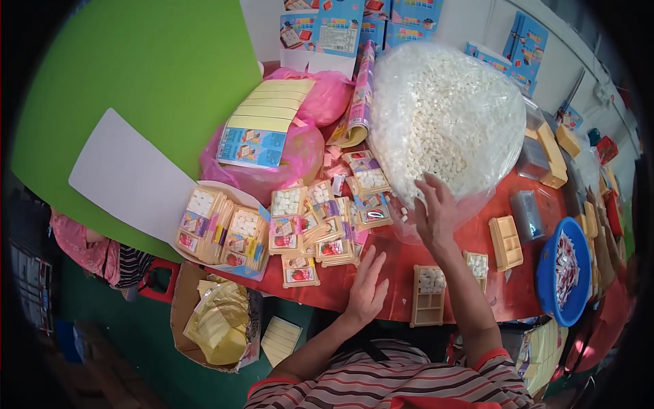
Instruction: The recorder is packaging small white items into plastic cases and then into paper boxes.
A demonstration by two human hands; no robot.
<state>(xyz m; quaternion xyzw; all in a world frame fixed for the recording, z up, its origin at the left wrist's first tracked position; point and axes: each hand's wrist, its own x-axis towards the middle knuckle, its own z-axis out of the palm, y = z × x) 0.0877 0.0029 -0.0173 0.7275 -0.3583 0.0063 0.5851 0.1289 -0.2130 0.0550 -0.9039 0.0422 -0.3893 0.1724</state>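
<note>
My left hand (368, 290) hovers palm inward near the front edge of the red-covered table, its fingers stretched out, holding nothing. My right hand (434, 208) reaches to the near side of a big clear plastic bag (449, 102) full of small white pieces; its fingers are apart and nothing shows in them. Below the right forearm lies a beige compartment tray (428, 316) with white pieces in its far compartment. A second such tray (484, 282), partly behind the forearm, also holds white pieces. Left of my hands, filled trays with printed strawberry packs (334, 249) lie piled.
An open carton (262, 271) of stacked filled trays stands left, by a pink bag (300, 160) topped with yellow-and-blue printed sheets (262, 123). Right are a beige tray (505, 242), clear plastic boxes (526, 215) and a blue basin (545, 273) of small packets. A cardboard box (182, 307) sits below.
</note>
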